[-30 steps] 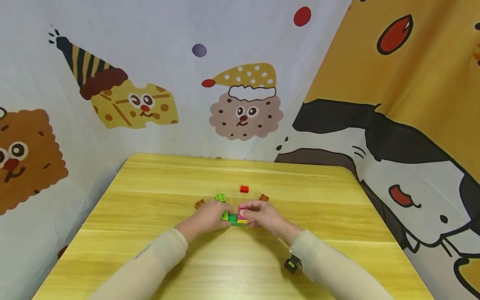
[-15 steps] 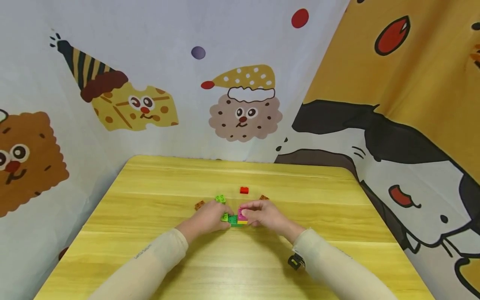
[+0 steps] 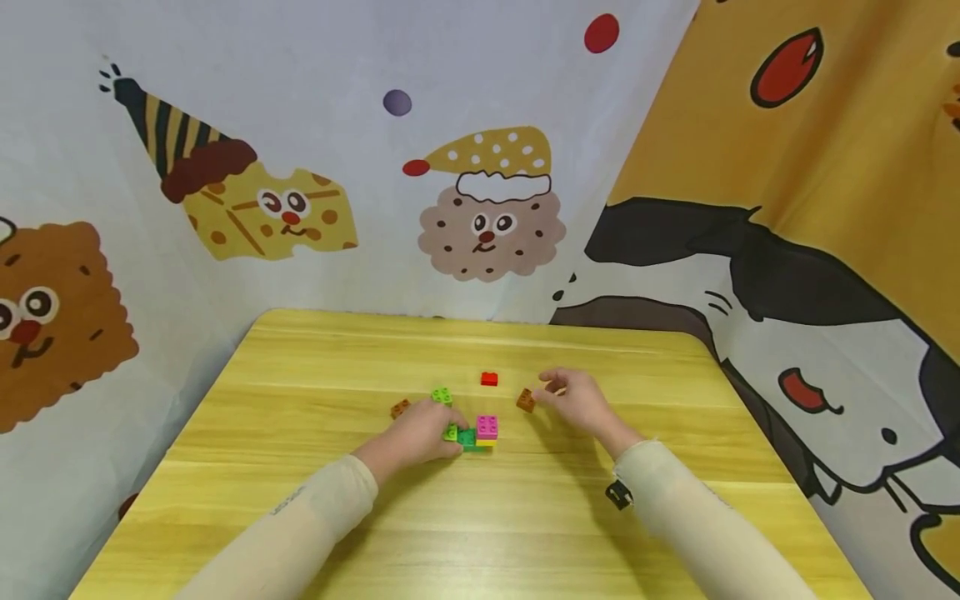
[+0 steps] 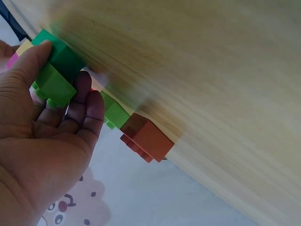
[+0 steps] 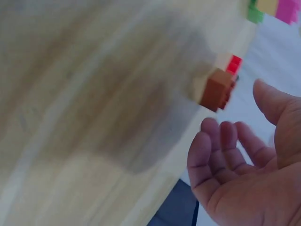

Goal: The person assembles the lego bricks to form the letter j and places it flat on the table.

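We held the stack (image 3: 474, 432) near the middle of the bench (image 3: 480, 517) with our left hand (image 3: 417, 432); its fingers (image 4: 89, 101) and thumb were curled round the green bricks, as the left wrist view showed. That hand hid the stack's left end in the head view, so only the pink brick (image 3: 487, 427), some green and a strip of yellow showed. Our right hand (image 3: 577, 398) hovered right of the stack, fingers (image 5: 221, 141) loose and grasping nothing, just beside a brown brick (image 3: 526, 401); whether a fingertip touched it we could not tell, since the right wrist view was blurred. Behind the stack lay a red brick (image 3: 489, 378) and a green brick (image 3: 441, 395). Another brown brick (image 3: 400, 408) lay left of the stack, partly behind our left hand.
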### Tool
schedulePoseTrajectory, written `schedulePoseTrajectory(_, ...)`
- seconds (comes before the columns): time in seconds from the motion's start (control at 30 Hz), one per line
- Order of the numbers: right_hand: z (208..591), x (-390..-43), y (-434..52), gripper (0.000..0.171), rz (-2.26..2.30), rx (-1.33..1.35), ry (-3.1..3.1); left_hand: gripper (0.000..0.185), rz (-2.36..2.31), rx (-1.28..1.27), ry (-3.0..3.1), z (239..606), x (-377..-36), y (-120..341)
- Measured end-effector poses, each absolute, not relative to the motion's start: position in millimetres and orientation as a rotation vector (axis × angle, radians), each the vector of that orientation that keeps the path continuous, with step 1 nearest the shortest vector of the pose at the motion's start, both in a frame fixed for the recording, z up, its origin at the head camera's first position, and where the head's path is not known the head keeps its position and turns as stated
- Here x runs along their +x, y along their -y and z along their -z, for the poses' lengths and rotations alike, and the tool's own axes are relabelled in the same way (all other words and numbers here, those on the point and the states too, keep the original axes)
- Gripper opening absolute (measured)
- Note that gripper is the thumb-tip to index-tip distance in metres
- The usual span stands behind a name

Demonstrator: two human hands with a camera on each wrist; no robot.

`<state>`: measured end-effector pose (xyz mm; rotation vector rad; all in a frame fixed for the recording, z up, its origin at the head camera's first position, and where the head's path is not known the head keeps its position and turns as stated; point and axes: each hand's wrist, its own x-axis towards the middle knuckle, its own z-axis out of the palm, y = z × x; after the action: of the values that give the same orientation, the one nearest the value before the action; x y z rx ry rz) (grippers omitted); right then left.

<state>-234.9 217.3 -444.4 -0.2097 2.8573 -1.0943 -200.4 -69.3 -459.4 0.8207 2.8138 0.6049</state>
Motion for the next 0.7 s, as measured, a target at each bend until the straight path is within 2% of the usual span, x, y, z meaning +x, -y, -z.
schedulePoseTrajectory(0.13,458.6,-236.9,-214.2,0.058,0.921,-0.21,-2.878,0.034,-0.615,0.815,-2.81,458.8,-200.0,69.2)
schedulePoseTrajectory(0.23,467.1,-237.3,-209.0,0.063,0.787,-0.199,-2.936,0.034,-0.621,0.814,-2.81,459.2,-200.0,69.2)
schedulePoseTrajectory(0.47,468.7,-236.2,-200.2,0.046,0.675,-0.208,-3.027,0.034,-0.633,0.807,-2.808,460.3,-200.3,68.9)
schedulePoseTrajectory(0.7,465.8,-236.4,-193.0,0.04,0.797,-0.251,-2.952,0.034,-0.64,0.797,-2.809,460.2,-200.1,69.1)
